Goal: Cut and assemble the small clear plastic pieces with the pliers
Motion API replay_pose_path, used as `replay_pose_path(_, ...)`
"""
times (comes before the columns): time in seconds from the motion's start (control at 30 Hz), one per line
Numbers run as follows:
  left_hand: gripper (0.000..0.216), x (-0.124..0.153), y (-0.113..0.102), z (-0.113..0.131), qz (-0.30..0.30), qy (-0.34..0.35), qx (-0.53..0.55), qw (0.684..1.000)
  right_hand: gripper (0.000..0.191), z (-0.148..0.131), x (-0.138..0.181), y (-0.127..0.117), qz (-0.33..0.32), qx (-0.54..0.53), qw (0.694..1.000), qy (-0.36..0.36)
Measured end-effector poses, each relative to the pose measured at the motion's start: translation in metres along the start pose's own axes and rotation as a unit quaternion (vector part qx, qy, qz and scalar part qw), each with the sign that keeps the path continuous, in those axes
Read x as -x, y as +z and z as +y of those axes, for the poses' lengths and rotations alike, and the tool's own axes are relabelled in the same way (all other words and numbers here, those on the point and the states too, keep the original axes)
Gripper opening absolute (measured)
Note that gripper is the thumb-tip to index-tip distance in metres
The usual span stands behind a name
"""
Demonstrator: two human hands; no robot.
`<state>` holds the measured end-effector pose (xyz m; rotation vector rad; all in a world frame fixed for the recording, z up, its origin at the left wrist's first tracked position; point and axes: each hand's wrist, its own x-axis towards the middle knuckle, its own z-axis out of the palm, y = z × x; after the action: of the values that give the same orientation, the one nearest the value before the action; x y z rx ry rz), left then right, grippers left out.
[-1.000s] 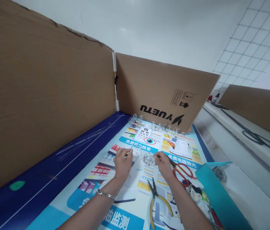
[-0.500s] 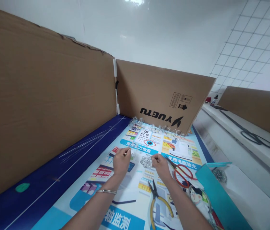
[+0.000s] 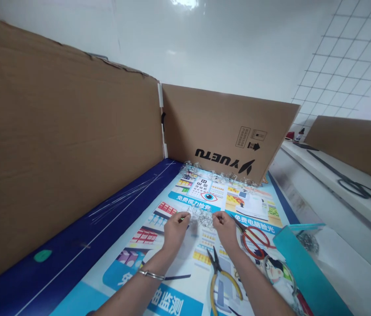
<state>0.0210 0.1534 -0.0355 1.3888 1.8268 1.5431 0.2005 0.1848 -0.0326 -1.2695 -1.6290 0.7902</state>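
A tangled shape of thin silvery wire point(image 3: 204, 218) spans the gap between my two hands, just above the printed sheet. My left hand point(image 3: 175, 230) pinches its left side between thumb and fingertips. On the other side, the fingertips of my right hand point(image 3: 225, 229) are closed on the wire's right edge. The exact shape of the wire is too fine to make out. Needle-nose pliers with yellow handles point(image 3: 217, 281) lie on the sheet between my forearms. Beside my right wrist rest red-handled scissors point(image 3: 254, 239).
Several wire pieces point(image 3: 218, 176) line the foot of the cardboard panel point(image 3: 231, 127). Straight wires point(image 3: 124, 193) lie on the blue strip at left. A teal-sided box point(image 3: 307, 267) holding coiled wire stands at right. Large black scissors point(image 3: 353, 184) lie on the white ledge.
Both hands have moved slightly nearer each other. The left hand has turned inward toward the wire shape, which now stretches between both sets of fingertips. The view has shifted slightly.
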Motion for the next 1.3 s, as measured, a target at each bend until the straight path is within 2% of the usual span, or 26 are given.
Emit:
replay_pose_path(0.13, 0.02, 0.003, 0.001, 0.005, 0.002, 0.0, 0.011, 1.0, 0.019, -0.009, 0.005, 0.003, 0.047, 0.023, 0.998, -0.037)
replay_pose_path(0.27, 0.02, 0.006, 0.002, 0.009, -0.002, 0.002, 0.023, 1.0, 0.015, -0.018, 0.01, 0.008, 0.067, 0.047, 0.994, -0.072)
replay_pose_path(0.57, 0.014, 0.02, 0.007, 0.029, -0.023, 0.038, 0.05, 0.998, 0.014, -0.038, 0.02, 0.016, 0.033, 0.102, 0.977, -0.184)
replay_pose_path(0.77, 0.017, 0.025, 0.008, 0.038, -0.035, 0.052, 0.066, 0.996, 0.016, -0.04, 0.023, 0.015, 0.019, 0.13, 0.963, -0.234)
replay_pose_path(0.97, 0.019, 0.029, 0.006, 0.042, -0.049, 0.065, 0.079, 0.994, 0.018, -0.035, 0.023, 0.016, 0.015, 0.137, 0.959, -0.249)
replay_pose_path(1.3, 0.02, 0.026, 0.005, 0.04, -0.065, 0.084, 0.067, 0.992, 0.018, -0.038, 0.023, 0.018, 0.005, 0.109, 0.969, -0.223)
